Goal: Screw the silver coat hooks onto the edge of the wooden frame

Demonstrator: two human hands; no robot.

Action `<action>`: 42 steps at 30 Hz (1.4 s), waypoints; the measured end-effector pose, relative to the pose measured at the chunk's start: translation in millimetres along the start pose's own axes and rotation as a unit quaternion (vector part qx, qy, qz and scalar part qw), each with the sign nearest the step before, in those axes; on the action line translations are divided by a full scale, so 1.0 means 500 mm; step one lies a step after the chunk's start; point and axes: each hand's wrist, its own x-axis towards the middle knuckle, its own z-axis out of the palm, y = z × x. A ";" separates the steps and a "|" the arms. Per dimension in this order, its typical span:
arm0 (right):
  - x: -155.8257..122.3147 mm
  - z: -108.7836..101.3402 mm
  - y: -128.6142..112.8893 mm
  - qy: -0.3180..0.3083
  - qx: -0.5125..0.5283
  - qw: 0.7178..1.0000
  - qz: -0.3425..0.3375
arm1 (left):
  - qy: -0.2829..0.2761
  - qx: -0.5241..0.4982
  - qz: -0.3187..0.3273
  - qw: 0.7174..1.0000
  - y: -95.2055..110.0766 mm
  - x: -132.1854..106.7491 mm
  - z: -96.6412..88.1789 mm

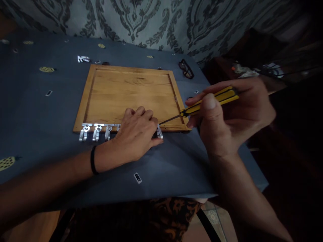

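On tablecloth, steady near-right hook with left hand (cannot tell how tightly) and tilt screwdriver, clasped in curled right hand, steeper.

Framed wooden board lying flat, silver hooks along near edge, slanted yellow-black screwdriver, tip at rightmost hook

A blue-grey cloth printed with yellow pineapples and small lettered labels covers the tabletop. Dark-framed glasses lie near its far right edge. Behind rises a wall patterned with dark ornamental scrolls and leaves. To the right, pale clutter sits in shadow, too dim to identify; patterned floor tiles show below.
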 end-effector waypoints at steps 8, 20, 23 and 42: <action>-0.003 -0.007 0.011 -0.046 -0.003 0.999 0.011 | 0.002 -0.002 0.001 1.000 0.002 -0.001 -0.002; 0.002 -0.013 0.005 -0.109 0.011 0.994 0.028 | 0.022 0.002 0.010 1.000 -0.002 -0.003 0.005; 0.013 -0.024 0.010 -0.162 0.018 0.987 0.005 | 0.016 0.002 0.011 1.000 -0.001 -0.002 0.003; 0.013 -0.015 0.006 -0.140 0.046 0.989 0.013 | 0.028 0.002 0.010 1.000 -0.002 -0.002 0.004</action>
